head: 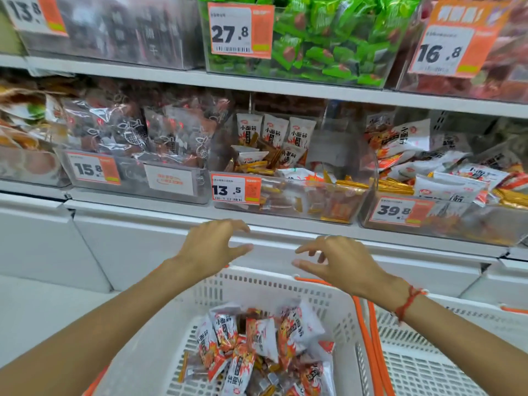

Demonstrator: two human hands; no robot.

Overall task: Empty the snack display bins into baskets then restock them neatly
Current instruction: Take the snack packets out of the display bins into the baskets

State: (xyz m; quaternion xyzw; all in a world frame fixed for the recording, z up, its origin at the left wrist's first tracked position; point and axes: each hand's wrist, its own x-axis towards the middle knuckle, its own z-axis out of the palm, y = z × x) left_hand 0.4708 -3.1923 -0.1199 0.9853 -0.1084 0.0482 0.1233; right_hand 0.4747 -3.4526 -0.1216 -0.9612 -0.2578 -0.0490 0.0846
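Shelving [285,90] is filling the upper view, its clear bins tagged 13.8, 27.8 and 16.8 on the top tier and 15.8, 13.5 and 39.8 below. Sitting beneath the hands, the white basket [271,284] is holding a heap of snack packets [251,344]; a second basket [428,352] with orange handles is standing just beside it on the right. The bin marked 13.5 [288,195] is lying directly ahead, partly emptied, with white pouches printed 小面筋 standing at its back and gold-wrapped sticks lying loose in front. The person's left hand [213,247] and right hand [340,261] are hovering over the basket's far rim, fingers spread and loosely curved, gripping nothing. This looks like the emptying stage, partway through. The next move is probably calling for both hands to reach up into that bin and scoop another load, gathering the slippery small sticks without spilling them over the front lip.
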